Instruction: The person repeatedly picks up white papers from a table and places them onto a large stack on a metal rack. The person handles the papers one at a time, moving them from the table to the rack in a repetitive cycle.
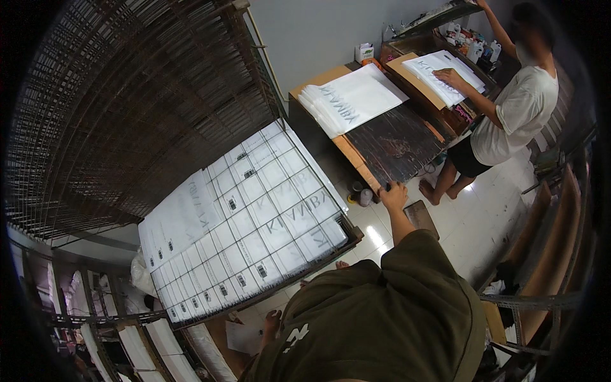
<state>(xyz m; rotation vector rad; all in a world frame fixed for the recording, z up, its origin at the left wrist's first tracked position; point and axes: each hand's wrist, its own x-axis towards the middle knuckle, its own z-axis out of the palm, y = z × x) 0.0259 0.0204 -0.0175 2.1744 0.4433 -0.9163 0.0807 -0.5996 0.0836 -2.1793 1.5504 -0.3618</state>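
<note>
Right hand at the desk's near corner, lettered stack lying crosswise beyond it

Nearest is the olive shirt (382,318) of the person. To its left, low down, the left hand (272,323) hangs apart from the desk; its fingers look loosely bent, but whether it holds anything cannot be told. The right hand (396,194) reaches forward, fingers half bent over the near corner of the dark desk (398,149); whether they grip or only rest there is unclear.

On the left, a wire rack (354,237) carries white lettered sheets (245,219) under its grid, with many more wire layers (127,108) tilted up above. Small containers (365,197) stand beside the desk's corner.

From that corner a wooden strip (358,163) runs along the desk's left edge, its long axis pointing away to the upper left. Farther up the desk lies a white stack (372,89), flat, its long axis running from lower left to upper right; the dark-lettered end points left, toward the rack.

Beyond, at the right, a co-worker (528,99) lays one hand (450,77) on another white stack (470,77) and raises the other to a lifted frame (436,17). Bottles (475,49) stand behind.
</note>
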